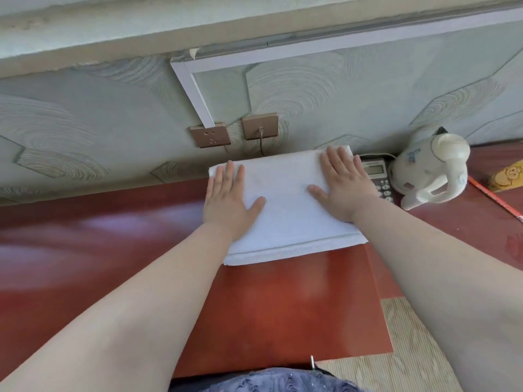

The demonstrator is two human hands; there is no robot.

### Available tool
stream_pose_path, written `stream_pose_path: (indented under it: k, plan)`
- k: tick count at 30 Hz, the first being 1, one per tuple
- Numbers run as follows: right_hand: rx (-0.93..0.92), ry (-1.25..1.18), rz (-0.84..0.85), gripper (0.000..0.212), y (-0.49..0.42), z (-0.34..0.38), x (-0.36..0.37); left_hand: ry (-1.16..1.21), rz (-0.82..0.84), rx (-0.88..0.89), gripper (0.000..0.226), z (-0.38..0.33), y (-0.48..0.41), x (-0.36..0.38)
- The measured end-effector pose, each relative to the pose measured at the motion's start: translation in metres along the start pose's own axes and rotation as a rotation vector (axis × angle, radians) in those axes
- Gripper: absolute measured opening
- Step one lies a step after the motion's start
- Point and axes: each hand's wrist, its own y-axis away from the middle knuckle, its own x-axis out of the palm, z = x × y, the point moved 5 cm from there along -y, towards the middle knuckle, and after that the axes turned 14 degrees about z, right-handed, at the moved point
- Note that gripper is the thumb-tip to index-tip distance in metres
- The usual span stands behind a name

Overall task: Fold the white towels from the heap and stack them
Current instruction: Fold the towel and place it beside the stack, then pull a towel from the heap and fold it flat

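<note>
Flat: left hand (228,199) and right hand (343,185) pressing folded white towel (285,213), fingers straight, gripping nothing.

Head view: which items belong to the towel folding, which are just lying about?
Job: folded white towel on the table; left hand and right hand pressing flat on it.
Lying about: white kettle, desk phone, thin orange stick, two wall sockets.
</note>
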Motion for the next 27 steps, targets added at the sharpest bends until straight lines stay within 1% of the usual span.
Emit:
stream_pose_path:
  k: [2, 5, 8, 11, 13, 15, 17, 20, 25, 27]
  plan:
    - [0.038, -0.016, 0.006, 0.094, 0.001, -0.009, 0.008, 0.023, -0.005, -0.017, 0.096, 0.007, 0.001, 0.002]
    - [0.044, -0.014, 0.009, 0.094, 0.013, -0.006, 0.01, 0.016, 0.018, -0.01, 0.1, 0.01, 0.007, 0.001]
    - [0.033, -0.026, -0.031, 0.092, 0.041, -0.006, 0.021, -0.094, 0.057, 0.06, 0.104, 0.016, 0.03, 0.01]
    - [0.049, -0.042, -0.052, 0.09, 0.065, -0.009, 0.032, -0.212, 0.095, 0.142, 0.102, 0.035, 0.066, 0.027]
    - [0.104, -0.059, -0.05, 0.09, 0.068, -0.008, 0.031, -0.228, 0.1, 0.138, 0.1, 0.049, 0.083, 0.033]
    - [0.144, -0.075, -0.043, 0.089, 0.067, 0.002, 0.027, -0.226, 0.108, 0.096, 0.101, 0.064, 0.093, 0.035]
    - [0.122, -0.092, -0.056, 0.088, 0.065, 0.025, 0.019, -0.213, 0.093, 0.043, 0.104, 0.081, 0.101, 0.033]
    - [0.049, -0.11, -0.033, 0.088, 0.065, 0.076, 0.006, -0.101, 0.079, -0.02, 0.102, 0.116, 0.114, 0.022]
    - [0.005, -0.185, -0.005, 0.085, 0.07, 0.166, -0.007, 0.027, 0.094, -0.125, 0.084, 0.193, 0.141, -0.002]
    - [-0.02, -0.179, -0.012, 0.083, 0.069, 0.202, -0.012, 0.128, 0.093, -0.147, 0.079, 0.228, 0.157, -0.007]
